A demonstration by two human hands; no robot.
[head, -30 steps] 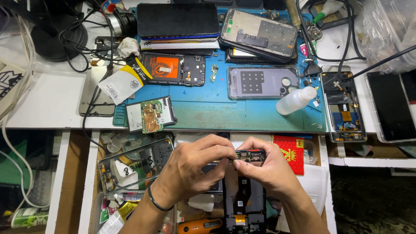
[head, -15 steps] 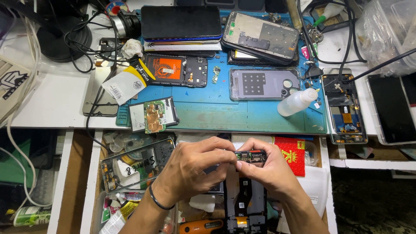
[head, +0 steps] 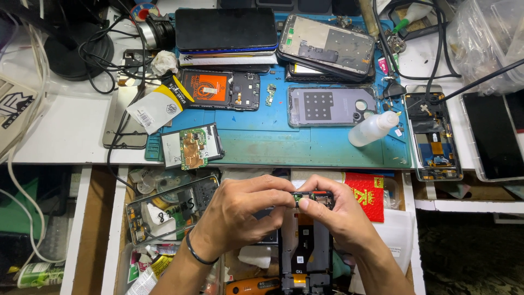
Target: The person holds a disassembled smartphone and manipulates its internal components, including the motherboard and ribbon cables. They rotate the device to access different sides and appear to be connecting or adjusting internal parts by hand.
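Both hands low over the open drawer, left hand (head: 234, 216) and right hand (head: 333, 213) pinching a small black phone part (head: 312, 200) between fingertips, probably held close for a better look. Behind, blue work mat (head: 305, 145) on a white bench, crowded with opened phones, a squeeze bottle (head: 374, 129), cables.

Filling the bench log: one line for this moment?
left hand: pinches phone frame top | right hand: pinches same top | blue mat: beyond
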